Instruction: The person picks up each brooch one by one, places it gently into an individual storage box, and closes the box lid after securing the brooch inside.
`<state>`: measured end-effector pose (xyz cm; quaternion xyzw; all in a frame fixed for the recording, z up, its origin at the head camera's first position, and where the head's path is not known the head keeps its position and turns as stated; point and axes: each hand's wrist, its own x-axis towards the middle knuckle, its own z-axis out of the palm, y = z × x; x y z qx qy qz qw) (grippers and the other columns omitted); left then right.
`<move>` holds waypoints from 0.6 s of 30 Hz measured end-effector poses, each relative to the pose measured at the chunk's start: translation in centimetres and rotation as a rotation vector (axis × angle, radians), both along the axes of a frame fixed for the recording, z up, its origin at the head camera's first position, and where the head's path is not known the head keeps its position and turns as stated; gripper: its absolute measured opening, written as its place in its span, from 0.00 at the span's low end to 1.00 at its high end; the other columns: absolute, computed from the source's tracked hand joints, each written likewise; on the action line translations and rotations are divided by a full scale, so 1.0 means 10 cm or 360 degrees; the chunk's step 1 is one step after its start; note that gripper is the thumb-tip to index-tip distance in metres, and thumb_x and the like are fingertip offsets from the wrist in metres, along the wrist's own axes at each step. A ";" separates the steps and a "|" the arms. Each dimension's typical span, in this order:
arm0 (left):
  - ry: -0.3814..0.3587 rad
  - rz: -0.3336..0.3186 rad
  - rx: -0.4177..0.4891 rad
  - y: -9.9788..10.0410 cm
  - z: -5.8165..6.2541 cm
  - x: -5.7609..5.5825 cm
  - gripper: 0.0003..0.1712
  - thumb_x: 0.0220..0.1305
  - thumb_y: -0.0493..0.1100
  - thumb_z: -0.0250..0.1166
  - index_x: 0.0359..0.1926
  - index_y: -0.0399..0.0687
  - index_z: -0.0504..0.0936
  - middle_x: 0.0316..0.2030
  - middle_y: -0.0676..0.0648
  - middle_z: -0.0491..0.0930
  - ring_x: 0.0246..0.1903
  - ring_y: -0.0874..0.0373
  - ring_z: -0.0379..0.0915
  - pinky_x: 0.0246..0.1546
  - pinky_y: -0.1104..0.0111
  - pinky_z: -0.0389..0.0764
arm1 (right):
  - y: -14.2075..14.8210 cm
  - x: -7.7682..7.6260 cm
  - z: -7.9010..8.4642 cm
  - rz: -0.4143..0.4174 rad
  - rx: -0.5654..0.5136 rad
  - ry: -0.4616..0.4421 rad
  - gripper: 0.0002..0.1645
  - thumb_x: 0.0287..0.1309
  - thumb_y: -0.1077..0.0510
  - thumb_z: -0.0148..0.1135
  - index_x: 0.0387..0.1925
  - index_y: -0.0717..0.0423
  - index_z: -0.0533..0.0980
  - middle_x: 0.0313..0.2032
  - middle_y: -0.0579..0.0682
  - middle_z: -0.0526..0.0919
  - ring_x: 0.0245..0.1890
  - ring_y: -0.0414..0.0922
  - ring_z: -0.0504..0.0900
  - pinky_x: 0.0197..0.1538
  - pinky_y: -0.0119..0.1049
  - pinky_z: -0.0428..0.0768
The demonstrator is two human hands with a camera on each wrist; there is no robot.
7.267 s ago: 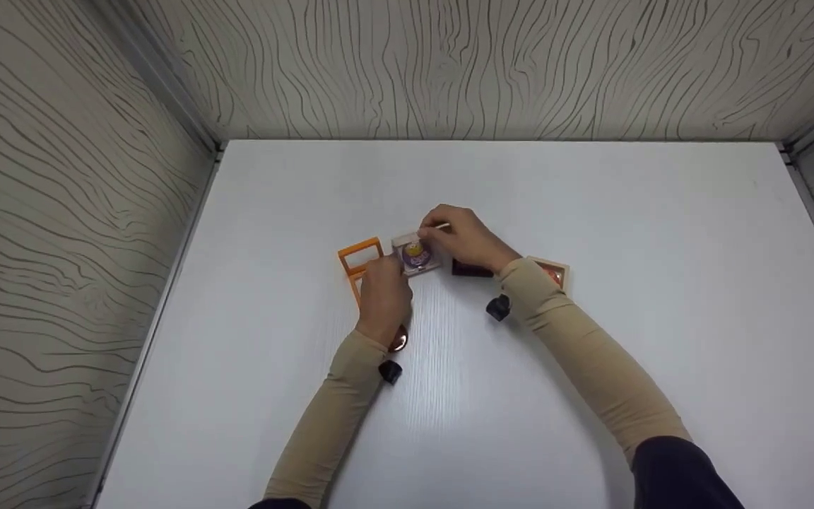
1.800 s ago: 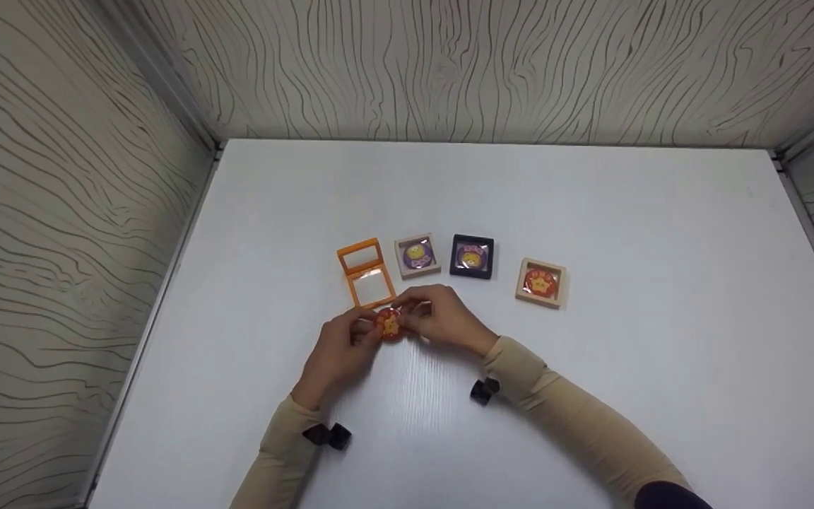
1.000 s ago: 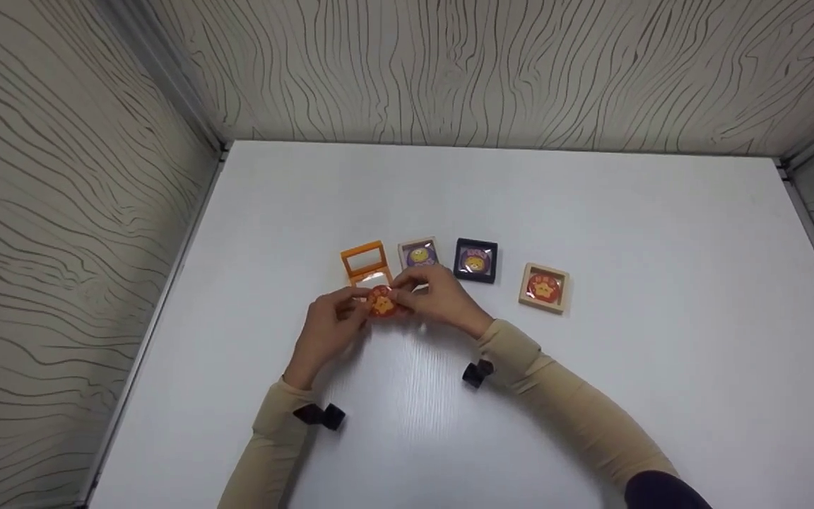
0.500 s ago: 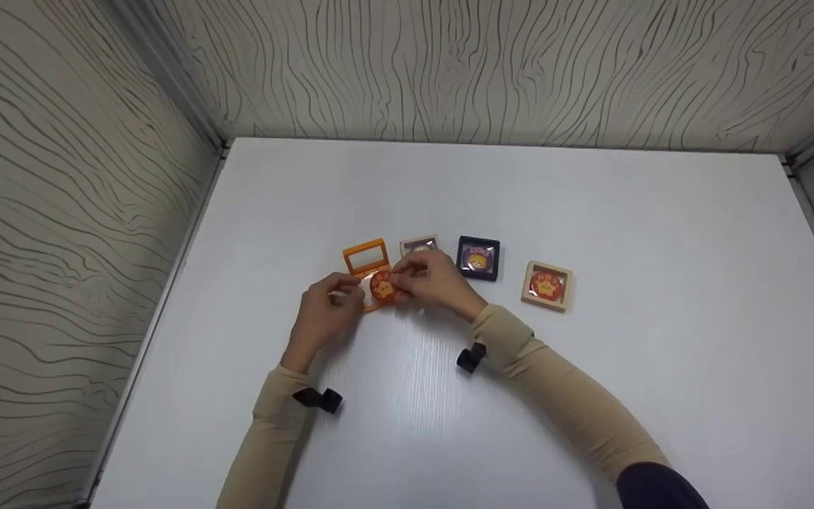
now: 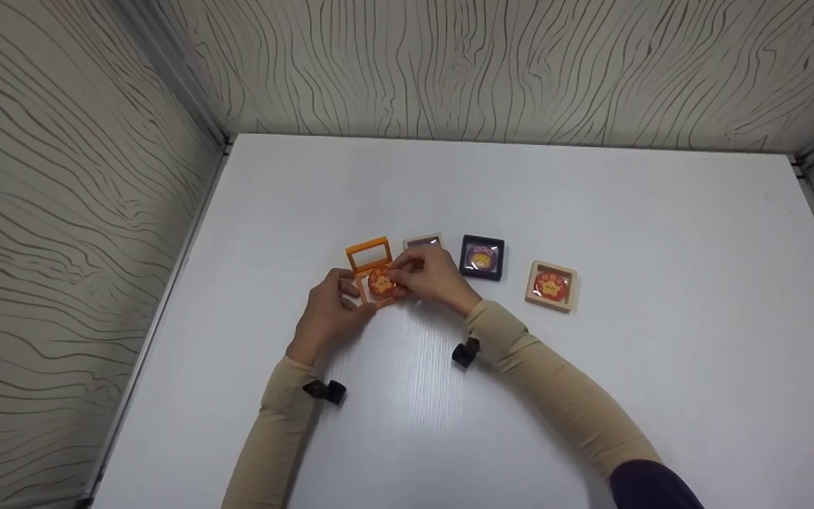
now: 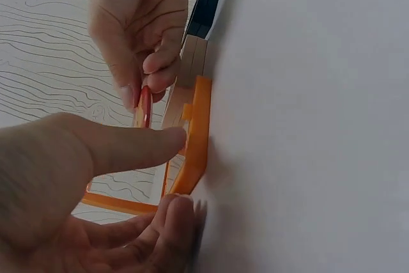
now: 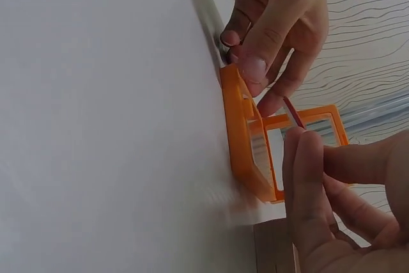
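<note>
In the head view my right hand pinches a round red badge with a yellow star by its right edge. The badge is over the lower half of a hinged orange display frame, whose lid lies folded back. My left hand grips that half at its left side, thumb on the near edge. Both wrist views show the badge tilted and held above the orange frame, apart from its clear film. My right hand partly hides a pale wooden frame beside it.
A dark frame with a purple bear badge stands right of the pale one. Farther right lies a light wooden frame holding a red star badge. All rest on a white table with patterned panels at the back and side.
Earlier my hands were at the pale frame. Then both held the red badge, which moved up over the orange frame; my left hand let it go and took the frame's edge.
</note>
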<state>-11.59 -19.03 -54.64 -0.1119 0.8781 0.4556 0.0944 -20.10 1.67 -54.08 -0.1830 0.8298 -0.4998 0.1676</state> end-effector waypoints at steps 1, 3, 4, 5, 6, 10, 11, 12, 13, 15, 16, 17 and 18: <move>-0.0005 0.0002 -0.0004 0.00 0.00 0.00 0.36 0.64 0.45 0.77 0.69 0.42 0.73 0.48 0.46 0.82 0.45 0.53 0.83 0.47 0.57 0.84 | -0.01 0.00 -0.01 0.0001 0.0011 0.0021 0.08 0.65 0.58 0.74 0.42 0.57 0.89 0.36 0.51 0.91 0.33 0.41 0.85 0.43 0.35 0.82; 0.0001 0.0015 -0.0008 0.00 0.00 -0.01 0.34 0.65 0.46 0.76 0.68 0.42 0.74 0.47 0.47 0.82 0.45 0.53 0.83 0.47 0.57 0.84 | -0.04 0.00 -0.02 0.0011 0.0032 0.0052 0.08 0.65 0.59 0.75 0.42 0.58 0.89 0.35 0.52 0.91 0.31 0.39 0.84 0.39 0.33 0.82; 0.0009 0.0019 -0.0011 0.00 -0.01 -0.01 0.33 0.65 0.46 0.75 0.67 0.42 0.74 0.46 0.47 0.83 0.44 0.53 0.84 0.47 0.57 0.84 | -0.06 0.00 -0.02 0.0016 0.0037 0.0065 0.08 0.65 0.59 0.75 0.42 0.59 0.89 0.34 0.52 0.91 0.29 0.38 0.84 0.37 0.32 0.82; 0.0023 0.0022 -0.0012 0.00 -0.01 -0.01 0.32 0.66 0.46 0.75 0.66 0.42 0.75 0.45 0.47 0.83 0.44 0.53 0.84 0.46 0.57 0.84 | -0.07 0.00 -0.03 0.0018 0.0041 0.0073 0.07 0.65 0.60 0.75 0.42 0.60 0.89 0.33 0.52 0.91 0.28 0.38 0.84 0.36 0.31 0.82; 0.0036 0.0024 -0.0012 0.00 -0.01 -0.01 0.30 0.66 0.46 0.74 0.65 0.43 0.75 0.44 0.47 0.83 0.43 0.53 0.83 0.46 0.57 0.84 | -0.09 0.00 -0.03 0.0022 0.0038 0.0069 0.07 0.65 0.60 0.75 0.41 0.60 0.89 0.32 0.52 0.91 0.27 0.37 0.84 0.35 0.30 0.82; 0.0100 0.0013 0.0004 -0.01 -0.03 -0.01 0.25 0.65 0.43 0.74 0.61 0.46 0.78 0.42 0.48 0.83 0.39 0.54 0.82 0.41 0.60 0.82 | -0.12 0.00 -0.02 0.0032 0.0027 0.0059 0.06 0.65 0.62 0.74 0.40 0.62 0.88 0.30 0.53 0.90 0.24 0.37 0.83 0.30 0.29 0.81; 0.0110 0.0006 0.0002 -0.01 -0.03 0.00 0.24 0.65 0.42 0.74 0.61 0.48 0.79 0.42 0.48 0.83 0.39 0.54 0.82 0.40 0.61 0.81 | -0.13 0.00 -0.02 0.0037 0.0032 0.0061 0.06 0.65 0.62 0.74 0.40 0.62 0.88 0.30 0.53 0.90 0.24 0.37 0.83 0.30 0.29 0.81; 0.0119 0.0001 -0.0001 -0.01 -0.04 0.00 0.23 0.66 0.42 0.74 0.61 0.49 0.80 0.41 0.49 0.83 0.38 0.55 0.81 0.39 0.62 0.81 | -0.13 0.00 -0.02 0.0041 0.0044 0.0075 0.06 0.65 0.61 0.74 0.40 0.61 0.89 0.30 0.53 0.90 0.24 0.37 0.83 0.29 0.29 0.80; 0.0130 -0.0007 -0.0005 -0.01 -0.04 0.00 0.23 0.66 0.41 0.74 0.61 0.49 0.81 0.41 0.49 0.83 0.37 0.55 0.81 0.38 0.63 0.80 | -0.14 0.00 -0.02 0.0044 0.0057 0.0095 0.06 0.65 0.61 0.74 0.40 0.61 0.89 0.30 0.53 0.90 0.25 0.37 0.82 0.30 0.29 0.79; 0.0135 -0.0015 -0.0013 0.00 -0.04 0.00 0.21 0.67 0.41 0.73 0.60 0.50 0.82 0.41 0.50 0.82 0.36 0.56 0.80 0.36 0.64 0.79 | -0.15 0.00 -0.02 0.0045 0.0085 0.0125 0.06 0.65 0.60 0.75 0.40 0.60 0.89 0.31 0.53 0.90 0.26 0.37 0.82 0.30 0.28 0.78; 0.0136 -0.0019 -0.0019 0.01 -0.04 0.00 0.21 0.68 0.41 0.73 0.60 0.50 0.83 0.41 0.50 0.82 0.36 0.57 0.80 0.36 0.64 0.79 | -0.15 0.01 -0.02 0.0045 0.0099 0.0131 0.06 0.65 0.60 0.75 0.40 0.60 0.89 0.31 0.53 0.90 0.26 0.37 0.82 0.30 0.28 0.78; 0.0136 -0.0021 -0.0023 0.01 -0.04 0.00 0.20 0.68 0.41 0.73 0.60 0.50 0.83 0.41 0.50 0.82 0.36 0.57 0.80 0.35 0.64 0.79 | -0.15 0.01 -0.02 0.0043 0.0114 0.0130 0.06 0.65 0.60 0.75 0.40 0.60 0.89 0.31 0.52 0.90 0.26 0.37 0.82 0.30 0.28 0.78; 0.0139 -0.0021 -0.0018 0.02 -0.04 0.00 0.20 0.68 0.41 0.73 0.60 0.49 0.83 0.41 0.50 0.82 0.36 0.57 0.80 0.35 0.64 0.79 | -0.14 0.01 -0.03 0.0036 0.0125 0.0130 0.06 0.65 0.60 0.75 0.40 0.59 0.89 0.31 0.52 0.90 0.27 0.37 0.82 0.30 0.28 0.78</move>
